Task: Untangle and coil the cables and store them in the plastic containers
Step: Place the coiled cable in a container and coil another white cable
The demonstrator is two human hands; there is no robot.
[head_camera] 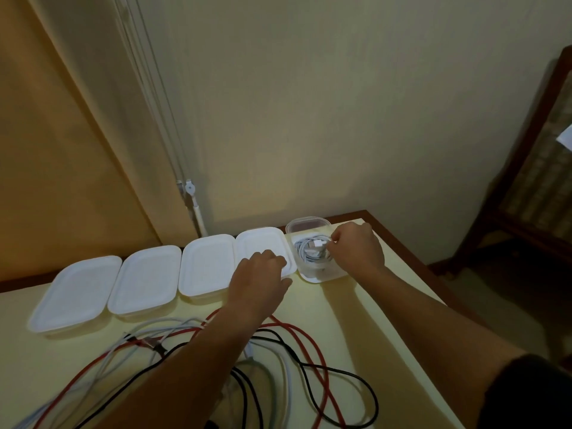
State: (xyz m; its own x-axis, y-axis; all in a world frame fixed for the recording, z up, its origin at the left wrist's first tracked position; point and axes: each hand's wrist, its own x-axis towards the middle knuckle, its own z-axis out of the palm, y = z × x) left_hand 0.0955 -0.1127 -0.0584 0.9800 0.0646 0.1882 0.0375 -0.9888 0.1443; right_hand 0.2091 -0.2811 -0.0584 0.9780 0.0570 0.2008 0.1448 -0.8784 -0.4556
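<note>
White coiled cable [312, 249] lies in the open clear container [320, 271], under the right hand [356, 247], whose grip pinches it; left hand [263, 274] rests spread on a smooth white lid [263, 243].

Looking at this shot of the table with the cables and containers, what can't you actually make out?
- Head view: right hand covers part of the coiled white cable in the open container; grip unclear.
- Closed containers: lids hide contents.
- Tangled cables: ends cut off by the bottom edge and left forearm.
- Left hand: fingertips blurred.
</note>
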